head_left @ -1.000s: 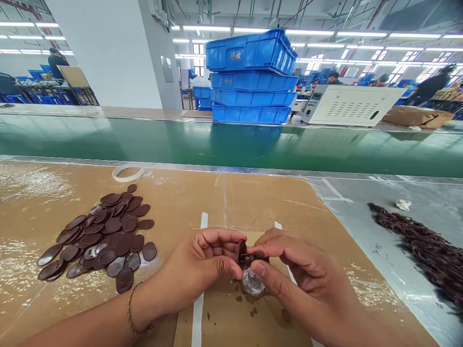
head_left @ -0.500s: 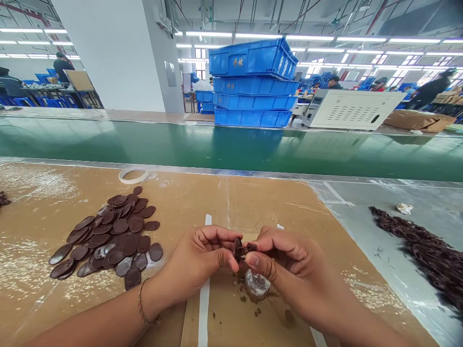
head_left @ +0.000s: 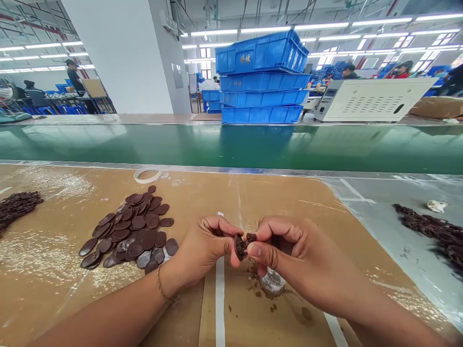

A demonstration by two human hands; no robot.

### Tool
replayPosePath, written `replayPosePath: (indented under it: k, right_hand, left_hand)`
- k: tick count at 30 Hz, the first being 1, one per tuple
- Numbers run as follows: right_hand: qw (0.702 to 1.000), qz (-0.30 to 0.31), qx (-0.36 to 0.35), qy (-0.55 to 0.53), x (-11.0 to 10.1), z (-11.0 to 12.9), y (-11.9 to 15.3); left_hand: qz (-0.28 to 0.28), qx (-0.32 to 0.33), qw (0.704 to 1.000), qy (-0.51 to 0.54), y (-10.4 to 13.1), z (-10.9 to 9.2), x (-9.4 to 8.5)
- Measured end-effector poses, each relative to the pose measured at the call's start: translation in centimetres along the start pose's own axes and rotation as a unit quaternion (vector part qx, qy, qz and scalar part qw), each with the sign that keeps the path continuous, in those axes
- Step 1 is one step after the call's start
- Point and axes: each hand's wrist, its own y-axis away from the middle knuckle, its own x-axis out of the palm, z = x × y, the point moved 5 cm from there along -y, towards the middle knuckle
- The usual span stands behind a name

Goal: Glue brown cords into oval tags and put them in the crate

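Between thumb and fingers, my left hand [head_left: 213, 241] pinches a dark brown oval disc [head_left: 239, 247] on edge. My right hand [head_left: 285, 246] is closed on a small dark brown piece [head_left: 251, 237], holding it against the face of the disc. What kind of part it is, I cannot make out. Below my right hand stands a small clear glass jar [head_left: 272, 282], partly hidden by the fingers, with brown spots on the board around it. A heap of similar brown oval discs [head_left: 135, 231] lies left of my left hand.
A roll of white tape [head_left: 147, 175] lies behind the discs. Dark stringy piles sit at the far left [head_left: 18, 207] and far right [head_left: 430, 231]. A green conveyor belt [head_left: 173, 144] crosses behind the table, with stacked blue crates [head_left: 264, 82] and a cream machine housing [head_left: 372, 101] beyond it. People work farther back.
The camera view has turned slightly left, so the scene sits further right. The disc's face has turned more into view, and the small piece is against it. Both hands keep their grips.
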Motion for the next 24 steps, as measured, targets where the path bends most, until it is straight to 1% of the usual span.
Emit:
replayPosePath:
  k: [3,8,13,16,19,22,24]
  right_hand:
    - [1.000,-0.008,-0.006,0.018,0.0,-0.2,0.2]
    - [1.000,-0.015,0.008,0.018,0.1,-0.4,0.4]
    - [0.998,-0.022,-0.007,0.061,0.0,-0.9,0.4]
    - [0.998,-0.019,-0.018,0.056,0.0,-1.4,0.2]
    - [0.998,-0.016,-0.031,0.061,0.1,-1.4,0.1]
    - [0.994,-0.007,-0.031,0.103,-0.2,-1.7,0.3]
    - [0.987,-0.035,-0.053,0.150,-1.0,-2.3,0.6]
  left_hand:
    - [0.007,-0.002,1.000,0.000,-0.1,0.3,0.0]
    - [0.006,0.000,1.000,0.008,-0.4,0.3,-0.1]
    - [0.011,-0.002,1.000,0.019,-0.3,0.3,0.2]
    - [0.021,-0.005,0.999,0.027,-0.3,0.4,0.4]
    - [0.036,-0.007,0.999,0.035,-0.3,0.4,0.5]
    - [0.043,-0.010,0.998,0.042,-0.3,0.4,0.5]
    - [0.039,-0.011,0.998,0.044,-0.4,0.7,0.4]
